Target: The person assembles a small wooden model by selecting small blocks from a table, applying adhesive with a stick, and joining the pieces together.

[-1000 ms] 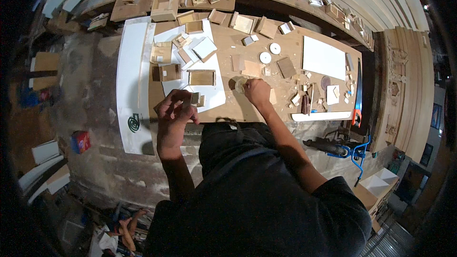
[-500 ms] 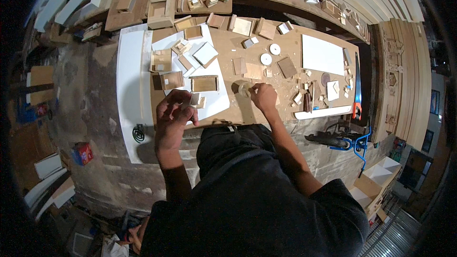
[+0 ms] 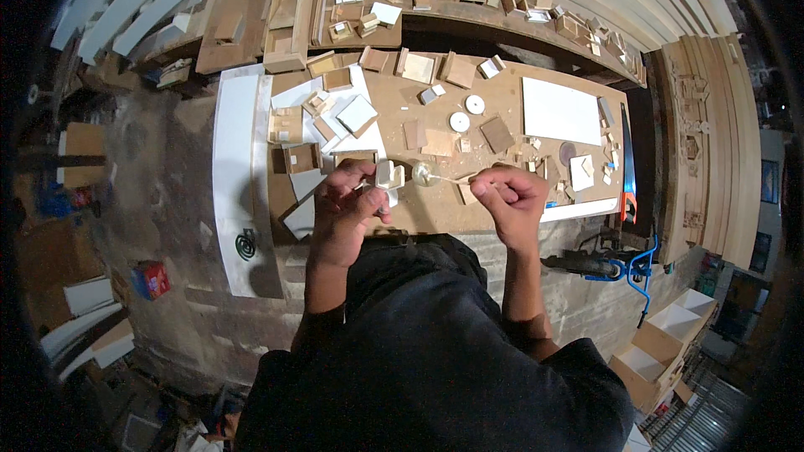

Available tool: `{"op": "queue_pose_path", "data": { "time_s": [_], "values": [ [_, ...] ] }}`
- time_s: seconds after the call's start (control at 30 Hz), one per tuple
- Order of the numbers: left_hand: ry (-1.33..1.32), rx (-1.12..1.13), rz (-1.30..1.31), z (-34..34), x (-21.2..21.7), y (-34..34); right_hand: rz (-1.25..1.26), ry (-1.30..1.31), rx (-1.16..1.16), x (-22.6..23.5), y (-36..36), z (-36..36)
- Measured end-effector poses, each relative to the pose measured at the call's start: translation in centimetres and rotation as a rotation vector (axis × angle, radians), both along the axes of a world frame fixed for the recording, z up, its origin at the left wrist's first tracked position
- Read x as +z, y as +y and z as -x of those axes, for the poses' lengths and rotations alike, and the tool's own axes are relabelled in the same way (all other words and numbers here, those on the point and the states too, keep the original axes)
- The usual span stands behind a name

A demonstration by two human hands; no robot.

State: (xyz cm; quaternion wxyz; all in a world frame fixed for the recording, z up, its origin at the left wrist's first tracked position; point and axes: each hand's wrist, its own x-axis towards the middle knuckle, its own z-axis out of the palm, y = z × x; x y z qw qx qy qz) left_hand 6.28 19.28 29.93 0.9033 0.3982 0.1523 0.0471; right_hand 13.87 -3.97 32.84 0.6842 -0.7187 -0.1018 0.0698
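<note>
My left hand (image 3: 342, 216) grips a small pale wooden piece (image 3: 392, 176), made of little boards joined like a tiny chair, above the bench's near edge. Between the fingertips of my right hand (image 3: 516, 202) is a thin pale stick (image 3: 452, 180), pointing left. Its far end is at a small round see-through container (image 3: 422, 173) close to the wooden piece; whether the tip is inside it I cannot tell. Beyond my hands on the brown board (image 3: 394, 113) lie small wooden boxes, flat squares and two white discs (image 3: 459, 122).
A white panel (image 3: 561, 109) lies on the bench's right, with a handsaw (image 3: 628, 176) at that edge. Several miniature wooden pieces line the back shelf (image 3: 502, 17). At the left sits a green coil (image 3: 244, 244) on a white board. A blue-framed bicycle (image 3: 624, 268) stands below right.
My right hand has moved right and back from the round container, and the thin stick now shows. My left hand has shifted right with the wooden piece, closer to the container.
</note>
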Motion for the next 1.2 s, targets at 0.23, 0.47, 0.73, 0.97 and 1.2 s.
{"op": "queue_pose_path", "data": {
  "time_s": [0.23, 0.47, 0.73, 0.97, 1.2],
  "values": [
    [-0.04, -0.045, 0.108, -0.2, 2.0, -2.9, -0.032, -0.135, -0.014, 2.4, -0.2, 1.4],
    [-0.101, -0.115, 0.138, 0.3, 2.8, -4.3, -0.036, -0.129, -0.038, 2.7, -0.9, 2.2],
    [-0.119, -0.115, 0.153, 0.9, 2.6, -5.0, 0.057, -0.301, -0.034, 3.1, -2.1, 2.6],
    [-0.172, -0.129, 0.149, 1.2, 1.9, -5.6, -0.072, -0.256, -0.012, 2.0, -2.7, 2.9],
    [-0.167, -0.131, 0.12, 0.9, 3.3, -6.5, -0.01, -0.307, 0.035, 2.7, -3.5, 2.8]
  ]
}}
